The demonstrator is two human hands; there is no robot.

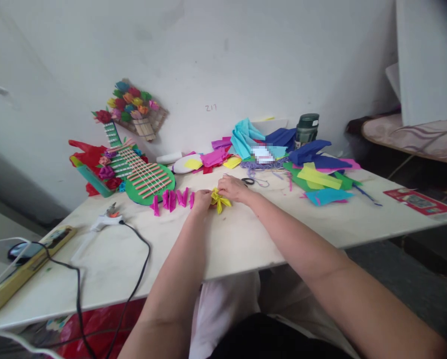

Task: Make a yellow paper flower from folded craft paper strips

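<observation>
Both my hands meet at the middle of the white table point(223, 244) on a small folded yellow paper piece point(220, 200). My left hand point(201, 200) pinches its left side with the fingers closed. My right hand point(234, 188) grips its right side, fingers curled over it. Just left of my left hand stands a row of several folded magenta paper pieces point(171, 199). Black-handled scissors point(248, 181) lie just behind my right hand.
A paper guitar craft point(141, 174) and a paper flower bouquet point(135, 107) lean at the wall on the left. A glue gun point(107, 218) with a black cord lies front left. Coloured paper sheets point(313, 174) and a dark green bottle point(306, 129) fill the back right.
</observation>
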